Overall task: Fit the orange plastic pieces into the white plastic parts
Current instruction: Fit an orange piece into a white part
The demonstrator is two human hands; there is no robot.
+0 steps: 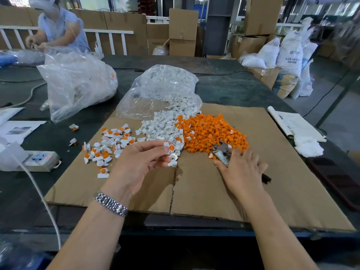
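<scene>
We pinch a white part [167, 146] with orange insert facing right in our left hand [140, 162]; our right hand [241, 168] grips pliers [222, 152]. Rear sack [290, 53] reads "ABS RESIN".

Single head-worn wide-angle view, looking forward and down from above the near edge of the bench [224, 88], close over both forearms, hands at centre frame, bench receding toward the upper frame, stacked cartons and sacks distant along the top, edges curved by the lens.
</scene>
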